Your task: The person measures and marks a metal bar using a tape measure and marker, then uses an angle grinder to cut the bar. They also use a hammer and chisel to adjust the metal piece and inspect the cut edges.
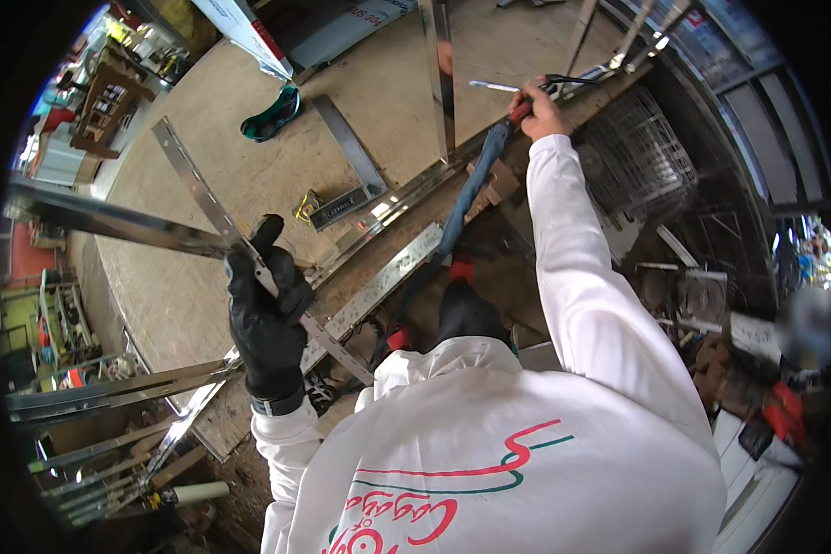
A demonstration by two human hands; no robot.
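My left hand [268, 305], in a black glove, grips a long perforated metal strip [198, 189] that runs diagonally over the wooden workbench [388, 83]. My right hand [537, 109], bare, is stretched far forward and holds a welding electrode holder [517, 102] with a thin rod [491, 87] sticking out to the left. A blue hose-covered cable [466, 198] hangs from the holder down toward my body. A polished steel bar [439, 74] stands upright just left of the rod.
Green safety goggles [272, 115] and a steel try square [346, 175] lie on the bench. Steel bars [111, 222] reach in from the left, and more lie at lower left [111, 392]. A wire crate [642, 152] and scrap metal sit at right.
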